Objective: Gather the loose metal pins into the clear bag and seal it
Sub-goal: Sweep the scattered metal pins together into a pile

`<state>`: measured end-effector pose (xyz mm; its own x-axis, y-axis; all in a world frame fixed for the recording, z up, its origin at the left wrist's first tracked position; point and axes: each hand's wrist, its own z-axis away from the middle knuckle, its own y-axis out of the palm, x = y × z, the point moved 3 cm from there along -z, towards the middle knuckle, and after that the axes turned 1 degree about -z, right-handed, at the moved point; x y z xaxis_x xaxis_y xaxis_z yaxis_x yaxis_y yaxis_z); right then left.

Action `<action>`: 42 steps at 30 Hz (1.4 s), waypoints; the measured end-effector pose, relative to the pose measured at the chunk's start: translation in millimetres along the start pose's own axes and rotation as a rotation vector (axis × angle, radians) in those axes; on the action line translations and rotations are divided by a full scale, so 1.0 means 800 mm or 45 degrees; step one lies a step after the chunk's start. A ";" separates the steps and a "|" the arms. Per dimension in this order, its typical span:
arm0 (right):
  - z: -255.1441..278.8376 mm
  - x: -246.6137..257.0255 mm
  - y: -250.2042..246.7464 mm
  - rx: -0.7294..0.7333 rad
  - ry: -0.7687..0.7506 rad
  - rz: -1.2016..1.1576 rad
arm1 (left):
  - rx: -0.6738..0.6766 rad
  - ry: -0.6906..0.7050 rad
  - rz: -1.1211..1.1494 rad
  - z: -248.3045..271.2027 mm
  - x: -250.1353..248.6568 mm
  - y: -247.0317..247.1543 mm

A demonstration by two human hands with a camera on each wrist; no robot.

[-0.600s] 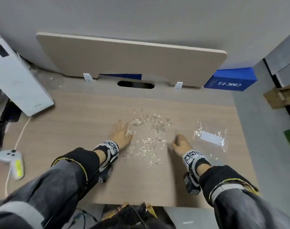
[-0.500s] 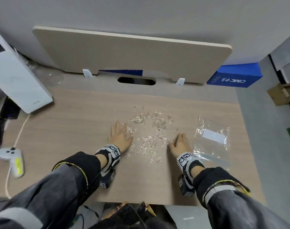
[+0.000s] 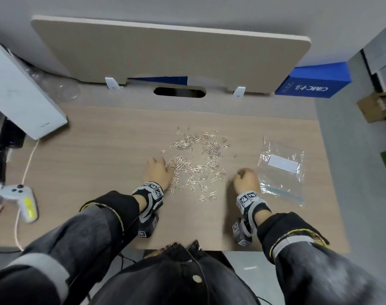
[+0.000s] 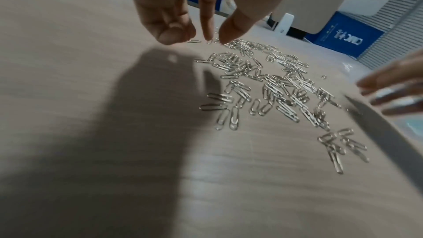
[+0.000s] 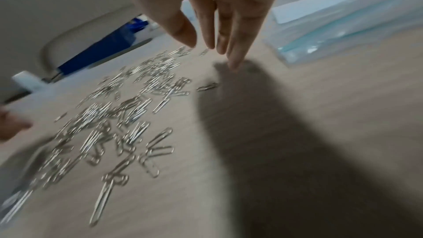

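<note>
Many loose silver metal pins, shaped like paper clips (image 3: pixel 196 164), lie scattered over the middle of the wooden table (image 3: pixel 99 172). My left hand (image 3: pixel 158 170) is at the pile's left edge. Its fingers hang bent downward, with the fingertips (image 4: pixel 208 37) at the nearest pins (image 4: pixel 263 88), and it holds nothing. My right hand (image 3: pixel 246 179) is at the pile's right edge. Its fingers (image 5: pixel 233 64) point down at the table beside the pins (image 5: pixel 128 115), also holding nothing. The clear bag (image 3: pixel 280 170), with a white label and a blue strip, lies flat just right of that hand, also seen as the bag (image 5: pixel 343 24).
A beige divider panel (image 3: pixel 170 53) stands along the table's back edge, with a blue box (image 3: pixel 313 84) behind it at the right. A white device (image 3: pixel 18 100) leans at the left. A white controller (image 3: pixel 22 199) on a cable lies at the front left.
Both hands lay flatter with fingers spread beside the pile; now their fingers are bent down with the tips at the pile's edges. The pins and bag have not moved.
</note>
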<state>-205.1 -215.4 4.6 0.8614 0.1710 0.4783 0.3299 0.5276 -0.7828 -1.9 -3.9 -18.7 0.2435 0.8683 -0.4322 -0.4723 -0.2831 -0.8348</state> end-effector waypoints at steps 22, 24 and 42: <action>0.056 0.021 0.088 1.156 0.089 -0.174 | 0.790 -0.095 0.396 0.047 -0.010 0.040; 0.052 0.040 0.093 1.108 0.069 -0.253 | 0.766 -0.104 0.416 0.046 -0.008 0.041; 0.076 0.104 0.148 1.141 0.006 -0.366 | 0.396 -0.252 0.626 0.027 0.036 -0.001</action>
<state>-118.0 -87.8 -24.4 0.7951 -0.0677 0.6027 0.1116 0.9931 -0.0357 -12.4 30.4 -23.0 -0.2139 0.7337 -0.6450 -0.7215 -0.5638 -0.4020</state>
